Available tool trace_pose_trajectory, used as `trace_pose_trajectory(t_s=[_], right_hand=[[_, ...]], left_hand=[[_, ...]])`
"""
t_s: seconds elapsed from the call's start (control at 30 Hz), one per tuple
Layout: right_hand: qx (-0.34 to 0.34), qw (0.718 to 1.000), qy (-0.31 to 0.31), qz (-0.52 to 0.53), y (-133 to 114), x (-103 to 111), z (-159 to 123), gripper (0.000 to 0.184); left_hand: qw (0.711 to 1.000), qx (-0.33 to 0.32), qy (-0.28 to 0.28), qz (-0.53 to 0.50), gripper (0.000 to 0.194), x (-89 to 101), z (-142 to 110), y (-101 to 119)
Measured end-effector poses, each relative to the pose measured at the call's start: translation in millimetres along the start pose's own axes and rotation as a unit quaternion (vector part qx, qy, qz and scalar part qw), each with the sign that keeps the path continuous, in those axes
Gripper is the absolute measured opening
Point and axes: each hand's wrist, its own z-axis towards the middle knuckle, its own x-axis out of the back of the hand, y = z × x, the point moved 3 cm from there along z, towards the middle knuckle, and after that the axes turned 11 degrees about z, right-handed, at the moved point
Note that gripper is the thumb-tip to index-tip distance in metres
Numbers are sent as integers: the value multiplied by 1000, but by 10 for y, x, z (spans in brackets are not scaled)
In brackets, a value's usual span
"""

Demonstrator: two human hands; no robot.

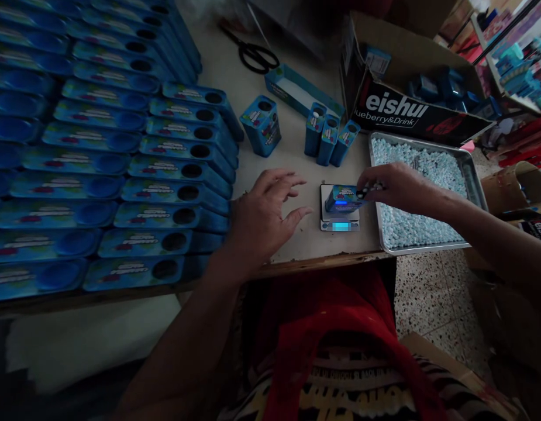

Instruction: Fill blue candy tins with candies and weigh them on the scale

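Note:
A small digital scale (326, 211) with a lit display lies near the table's front edge, and a blue candy tin (340, 200) rests on it. My right hand (390, 184) is at the tin's right end, its fingers closed around several small pale candies (374, 187). Left of the scale, my left hand (274, 210) hovers over the table with fingers apart, holding nothing. To the right, a metal tray (381, 234) holds a heap of pale blue and white candies, partly hidden under my right forearm.
Rows of blue tins (165, 190) with round openings fill the left side. Behind the scale stand a single blue tin (262, 131), several smaller ones (327, 137) and a long open box (296, 90). Black scissors (257, 57) lie farther back. A cardboard box (410, 111) stands behind the tray.

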Motion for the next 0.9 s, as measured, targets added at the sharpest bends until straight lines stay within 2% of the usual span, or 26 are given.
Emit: trace_pose_trajectory(t_s=[0.2,0.4,0.47,0.53,0.67,0.8,0.9], right_hand=[[-7,1000,17,3,10,-13,54,31],[-4,999,17,35,3,-65,98,8],[5,995,43,90,-1,-82,83,9],[11,979,92,181,18,-119,68,16],[19,922,175,344,120,-311,81,30],[9,905,225,360,216,-524,89,36],[27,894,236,380,245,-592,39,28]], left_hand=[[1000,9,-22,18,48,-20,4,14],[999,15,-29,11,49,-5,-16,-8],[999,19,-26,13,47,-18,-19,-15],[999,22,-29,20,43,-59,-11,-22],[994,38,-68,81,32,-190,4,-98],[988,72,-86,109,25,-258,-36,-269],[988,96,-77,91,34,-294,-31,-353]])
